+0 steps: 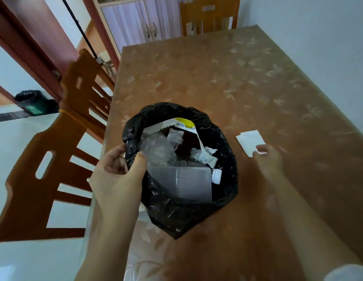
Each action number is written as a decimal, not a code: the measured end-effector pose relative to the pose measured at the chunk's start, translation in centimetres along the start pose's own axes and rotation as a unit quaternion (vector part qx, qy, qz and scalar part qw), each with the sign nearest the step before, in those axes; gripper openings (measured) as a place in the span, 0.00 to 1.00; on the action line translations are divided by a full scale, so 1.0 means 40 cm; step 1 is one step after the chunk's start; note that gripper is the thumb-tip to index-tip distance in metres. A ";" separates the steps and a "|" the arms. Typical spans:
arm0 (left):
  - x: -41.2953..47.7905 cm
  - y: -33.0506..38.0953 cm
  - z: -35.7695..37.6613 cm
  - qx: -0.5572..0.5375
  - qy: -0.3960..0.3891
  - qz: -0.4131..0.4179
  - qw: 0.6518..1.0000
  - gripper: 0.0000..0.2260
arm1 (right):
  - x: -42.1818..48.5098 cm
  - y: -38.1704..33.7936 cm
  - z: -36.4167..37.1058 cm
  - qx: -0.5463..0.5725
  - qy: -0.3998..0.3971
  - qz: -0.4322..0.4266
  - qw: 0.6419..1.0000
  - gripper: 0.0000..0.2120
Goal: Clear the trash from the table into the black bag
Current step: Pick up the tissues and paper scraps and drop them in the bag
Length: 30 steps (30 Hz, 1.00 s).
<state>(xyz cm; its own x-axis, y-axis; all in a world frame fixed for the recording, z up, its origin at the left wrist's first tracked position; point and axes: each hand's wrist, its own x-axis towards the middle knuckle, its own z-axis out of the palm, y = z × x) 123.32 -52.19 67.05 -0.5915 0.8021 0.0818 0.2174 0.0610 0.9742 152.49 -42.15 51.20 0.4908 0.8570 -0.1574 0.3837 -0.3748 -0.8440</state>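
Observation:
The black bag point(223, 159) stands open on the brown table point(227, 78) near its left edge. Inside lie a clear plastic bottle with a white cap point(188, 183), crumpled paper point(203, 156), clear plastic wrap and a white and yellow carton piece point(182, 123). My left hand point(117, 177) grips the bag's left rim, thumb inside, fingers outside. A flat white paper scrap point(250, 141) lies on the table right of the bag. My right hand point(267, 161) rests on the table with its fingertips touching the scrap's near edge; it is blurred.
A wooden chair point(55, 169) stands at the table's left side and another chair point(209, 15) at the far end. A wall runs along the table's right side. A lined bin point(32, 102) sits on the floor at far left by the doorway.

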 end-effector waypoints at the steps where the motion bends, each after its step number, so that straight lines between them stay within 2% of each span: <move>1: 0.001 0.000 0.011 0.007 0.005 0.010 1.000 0.10 | 0.022 0.005 0.005 -0.022 0.010 -0.006 1.000 0.14; 5: 0.009 -0.009 0.037 0.005 0.036 0.017 0.999 0.14 | 0.091 0.028 0.022 -0.059 0.016 -0.004 0.998 0.15; 10: 0.022 -0.017 0.059 0.002 0.065 -0.002 0.998 0.11 | 0.135 0.058 0.042 -0.211 -0.002 -0.025 0.977 0.18; 12: 0.024 -0.018 0.069 0.001 0.065 -0.001 0.998 0.11 | 0.136 0.069 0.048 -0.228 0.004 -0.046 0.972 0.17; 19: 0.027 -0.013 0.070 -0.005 0.052 -0.002 0.999 0.11 | 0.085 0.093 0.057 -0.176 0.014 -0.057 0.983 0.07; 26: 0.010 0.000 0.031 -0.023 0.042 -0.016 0.999 0.11 | -0.004 0.096 0.037 -0.119 -0.012 -0.036 0.992 0.04; 30: -0.011 -0.003 -0.020 -0.055 0.031 -0.042 0.997 0.09 | -0.100 0.075 0.006 -0.044 0.006 -0.026 0.999 0.01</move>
<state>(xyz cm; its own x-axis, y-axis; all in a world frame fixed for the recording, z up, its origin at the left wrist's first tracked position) 122.94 -53.02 67.05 -0.6515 0.7586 0.0081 0.0804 0.0584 0.9951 151.49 -46.59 49.16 0.4776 0.8718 -0.1085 0.4762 -0.3607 -0.8020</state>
